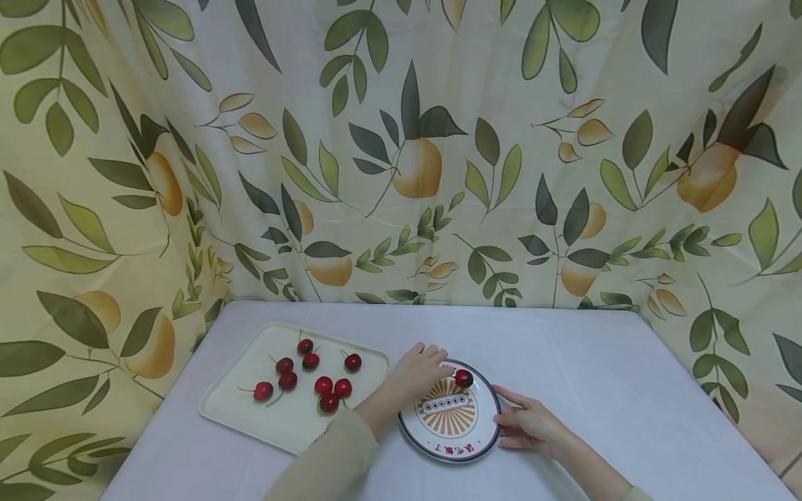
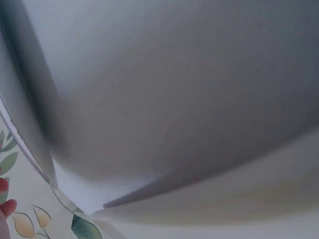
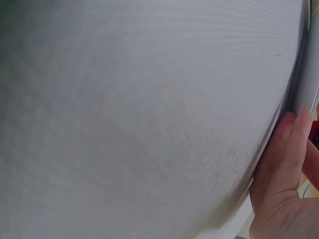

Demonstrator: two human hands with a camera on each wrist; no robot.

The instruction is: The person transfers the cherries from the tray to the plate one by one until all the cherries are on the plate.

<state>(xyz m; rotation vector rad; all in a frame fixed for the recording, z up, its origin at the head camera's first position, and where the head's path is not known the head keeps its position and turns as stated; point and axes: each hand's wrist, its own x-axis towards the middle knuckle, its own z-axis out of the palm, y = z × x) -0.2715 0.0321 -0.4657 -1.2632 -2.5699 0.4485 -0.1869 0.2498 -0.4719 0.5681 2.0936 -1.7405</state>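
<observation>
A round plate (image 1: 438,445) with a sunburst pattern lies on the white tablecloth at the table's front centre. One dark red cherry (image 1: 464,378) sits on its far right part. My left hand (image 1: 448,369) reaches over the plate's far rim, and its curled fingertips pinch this cherry. My right hand (image 1: 503,417) rests flat on the cloth, its straight fingers (image 3: 286,159) against the plate's right rim. Left of the plate, a cream tray (image 1: 238,410) holds several cherries (image 1: 323,385) with stems. The left wrist view is mostly blurred cloth, with fingertips (image 2: 6,205) at its lower left corner.
A curtain (image 1: 401,153) printed with leaves and fruit hangs behind the table and along its left side. The tablecloth (image 1: 626,390) stretches right of the plate. The table's far edge runs just beyond the tray.
</observation>
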